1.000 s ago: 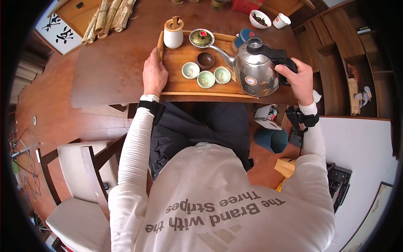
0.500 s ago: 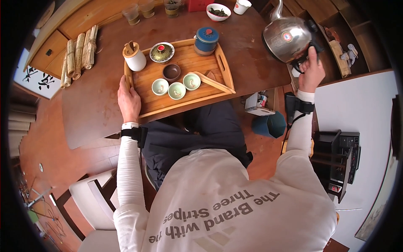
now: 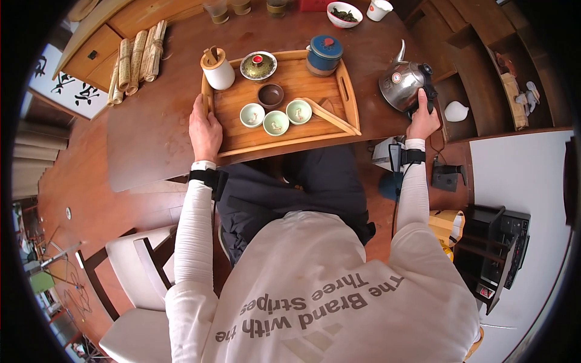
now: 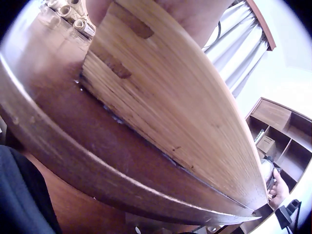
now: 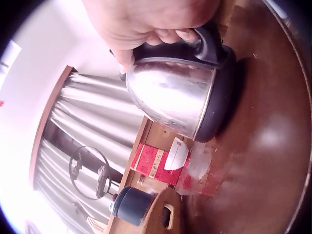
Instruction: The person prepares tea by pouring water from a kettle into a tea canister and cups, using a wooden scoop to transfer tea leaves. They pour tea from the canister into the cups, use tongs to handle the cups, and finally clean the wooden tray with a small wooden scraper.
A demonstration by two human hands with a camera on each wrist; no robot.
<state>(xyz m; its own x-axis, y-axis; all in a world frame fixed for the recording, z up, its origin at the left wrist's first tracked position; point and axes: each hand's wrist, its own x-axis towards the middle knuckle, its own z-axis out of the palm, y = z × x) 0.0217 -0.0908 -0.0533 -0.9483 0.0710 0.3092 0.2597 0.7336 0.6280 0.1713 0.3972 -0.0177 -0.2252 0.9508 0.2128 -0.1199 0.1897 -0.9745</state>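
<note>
A wooden tray (image 3: 354, 112) lies on the table, and my left hand (image 3: 206, 134) holds its left end, the thumb at the rim; in the left wrist view the tray's side wall (image 4: 170, 102) hides most of that hand. On the tray stand a white canister (image 3: 219, 77) with wooden tools, a lidded bowl (image 3: 259, 65), a blue jar (image 3: 325, 54), a brown cup (image 3: 270, 95), three pale green cups (image 3: 276, 123) and wooden tongs (image 3: 330, 116). At the right, my right hand (image 3: 423, 123) grips the black handle of a steel kettle (image 3: 396, 85), its base right at the tabletop.
Bundled bamboo scrolls (image 3: 138, 60) lie at the back left. Along the far side are a bowl of tea leaves (image 3: 344, 15), a white cup (image 3: 379, 9) and several glasses (image 3: 240, 6). A wooden shelf (image 3: 484, 78) stands beyond the table's right edge.
My right hand has carried the kettle from over the tray's right side out to the right, then lowered it to the table. My left hand stays at the tray's left end.
</note>
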